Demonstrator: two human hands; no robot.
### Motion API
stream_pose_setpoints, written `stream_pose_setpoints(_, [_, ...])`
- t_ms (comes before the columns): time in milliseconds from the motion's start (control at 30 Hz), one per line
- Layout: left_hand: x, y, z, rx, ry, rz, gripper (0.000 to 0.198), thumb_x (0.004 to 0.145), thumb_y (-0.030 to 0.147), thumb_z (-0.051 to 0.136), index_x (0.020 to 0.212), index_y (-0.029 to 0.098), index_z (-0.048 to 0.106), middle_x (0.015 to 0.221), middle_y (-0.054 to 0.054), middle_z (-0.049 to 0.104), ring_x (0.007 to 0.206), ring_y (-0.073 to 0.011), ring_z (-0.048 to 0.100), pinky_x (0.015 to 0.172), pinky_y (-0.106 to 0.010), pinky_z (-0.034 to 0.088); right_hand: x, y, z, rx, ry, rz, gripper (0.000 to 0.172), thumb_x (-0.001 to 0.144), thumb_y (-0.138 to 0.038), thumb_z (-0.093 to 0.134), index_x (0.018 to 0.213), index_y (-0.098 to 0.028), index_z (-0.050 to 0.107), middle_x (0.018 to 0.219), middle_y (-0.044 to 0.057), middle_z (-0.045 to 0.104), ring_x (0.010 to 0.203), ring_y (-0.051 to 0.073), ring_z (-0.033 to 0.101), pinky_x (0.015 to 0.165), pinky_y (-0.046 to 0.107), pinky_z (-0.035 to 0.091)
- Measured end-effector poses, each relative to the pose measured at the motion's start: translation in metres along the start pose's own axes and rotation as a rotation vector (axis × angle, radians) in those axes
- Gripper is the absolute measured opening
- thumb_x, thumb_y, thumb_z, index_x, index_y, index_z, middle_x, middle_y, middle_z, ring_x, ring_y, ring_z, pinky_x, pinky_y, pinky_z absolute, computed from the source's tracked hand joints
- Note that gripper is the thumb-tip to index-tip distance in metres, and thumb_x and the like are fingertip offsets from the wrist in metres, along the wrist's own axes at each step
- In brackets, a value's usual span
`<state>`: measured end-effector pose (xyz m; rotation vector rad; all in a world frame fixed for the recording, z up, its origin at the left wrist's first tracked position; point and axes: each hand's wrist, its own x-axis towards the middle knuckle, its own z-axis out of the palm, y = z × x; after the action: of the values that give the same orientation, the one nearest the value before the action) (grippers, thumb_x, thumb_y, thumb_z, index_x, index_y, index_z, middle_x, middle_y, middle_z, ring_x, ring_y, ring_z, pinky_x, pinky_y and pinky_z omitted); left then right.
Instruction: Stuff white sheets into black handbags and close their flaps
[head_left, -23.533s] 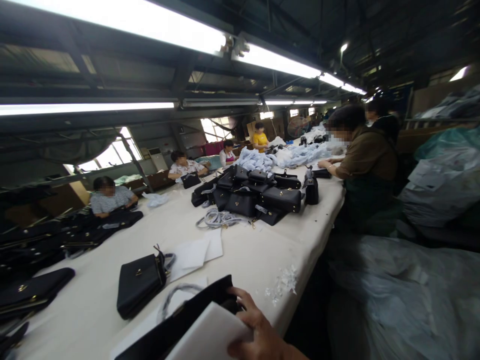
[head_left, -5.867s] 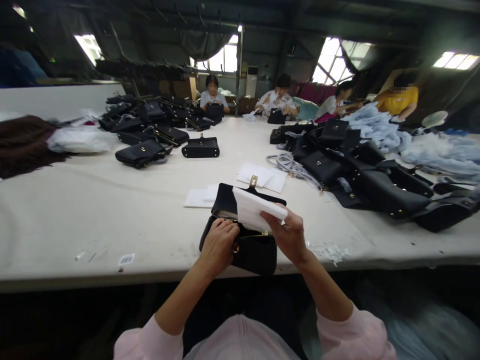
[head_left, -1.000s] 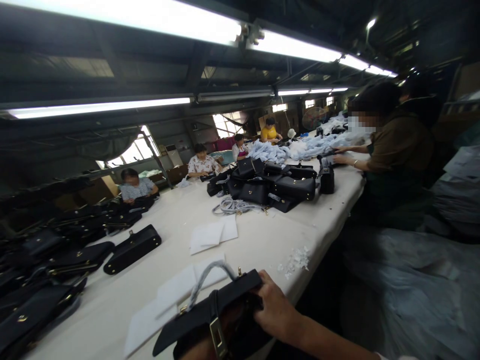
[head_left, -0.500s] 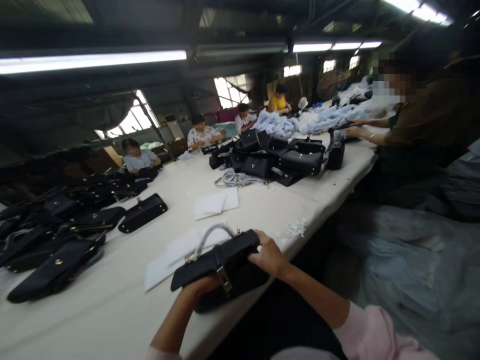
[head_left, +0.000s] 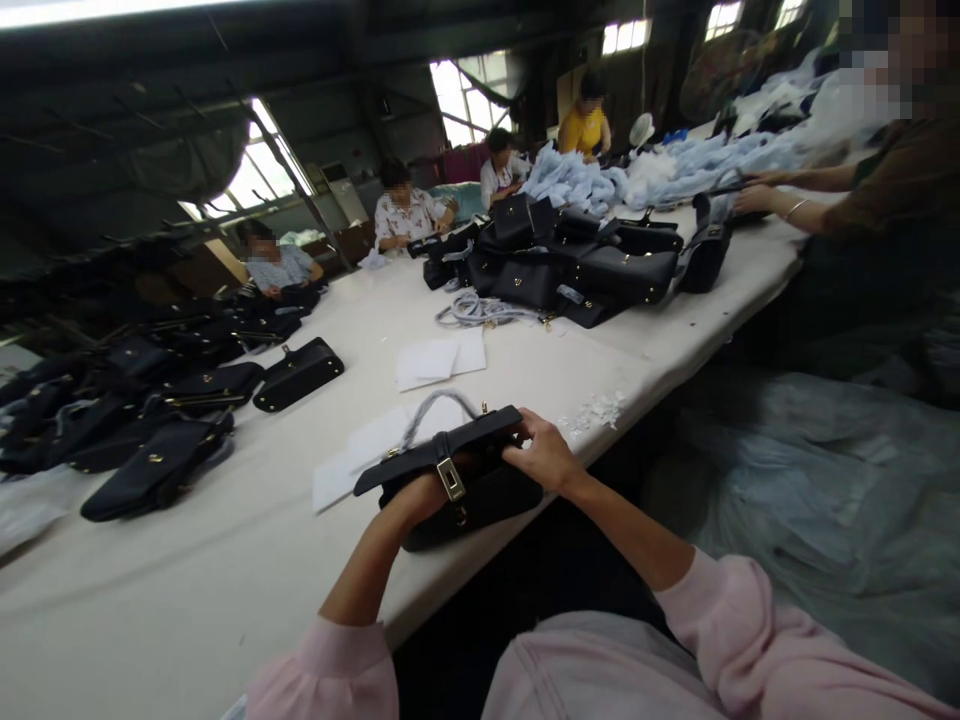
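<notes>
A black handbag (head_left: 480, 508) with a gold clasp (head_left: 451, 480) stands at the table's near edge, its flap partly raised. Its handle (head_left: 439, 400) is wrapped in a pale covering and arches up behind the flap. My left hand (head_left: 424, 497) reaches in under the flap from the left, with its fingers hidden inside. At the bag's right end, my right hand (head_left: 546, 452) grips the edge by the flap's corner, thumb in front and fingers bent. White sheets (head_left: 337, 480) lie just behind the bag.
Several black handbags (head_left: 161, 465) lie on the left, and more form a heap (head_left: 622, 275) farther back. Wrapped straps (head_left: 480, 310), white sheets (head_left: 427, 362) and white scraps (head_left: 600, 410) rest on the table (head_left: 187, 600). A co-worker's hands (head_left: 754, 200) are at the right; several people sit opposite.
The view has tilted downward, so the table contents appear shifted. The left hand stays inside the handbag under its flap, which now looks lifted more. The right hand still grips the right end.
</notes>
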<state>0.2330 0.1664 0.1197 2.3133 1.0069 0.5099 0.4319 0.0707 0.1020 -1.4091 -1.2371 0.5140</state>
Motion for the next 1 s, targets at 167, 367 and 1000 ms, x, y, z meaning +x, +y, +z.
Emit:
stream_pose_setpoints(167, [0.003,0.033,0.003,-0.181,0.103,-0.007,0.036,0.089,0.044,0.048,0.105,0.02,0.069,0.102,-0.007,0.074,0.095,-0.0225,0.068,0.088,-0.035,0.052,-0.007,0.0,0.002,0.072,0.035,0.003,0.035,0.066,-0.008,0.053,0.093,-0.019,0.071,0.108,0.004,0.06,0.087,0.014,0.059,0.07,0.024,0.049])
stream_pose_setpoints(367, [0.029,0.059,0.026,0.063,-0.121,0.024,0.036,0.088,0.041,0.045,0.099,0.02,0.073,0.094,-0.01,0.074,0.094,-0.0292,0.068,0.084,-0.039,0.049,-0.011,0.005,0.012,0.145,0.154,-0.036,0.033,0.071,-0.01,0.054,0.098,-0.02,0.069,0.108,0.005,0.06,0.095,0.017,0.059,0.071,0.025,0.049])
stream_pose_setpoints(1000, [-0.025,0.016,0.043,0.362,0.327,0.048,0.034,0.09,0.038,0.04,0.091,0.023,0.071,0.091,-0.011,0.074,0.084,-0.026,0.069,0.074,-0.036,0.051,-0.032,-0.017,0.002,-0.215,0.069,0.066,0.025,0.06,-0.005,0.053,0.079,-0.021,0.059,0.083,0.0,0.054,0.072,0.014,0.055,0.063,0.024,0.042])
